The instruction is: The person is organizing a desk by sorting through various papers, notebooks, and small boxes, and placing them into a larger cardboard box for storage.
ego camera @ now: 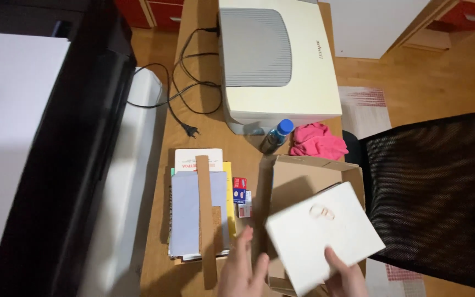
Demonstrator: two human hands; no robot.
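Our right hand (344, 278) pinched the flat white square card (324, 235) over the open brown cardboard box (298, 179), near right on the bench (204, 137); our open, empty left hand (242, 270) should have steadied its edge.

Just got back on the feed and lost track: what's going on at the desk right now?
A person holds a white box tilted over an open cardboard box on the wooden desk. The right hand has its grip on the white box's near edge; the left hand is open beside it, and contact is unclear. To the left lies a stack of papers with a wooden ruler on top. A printer, a bottle and a pink cloth sit further back.
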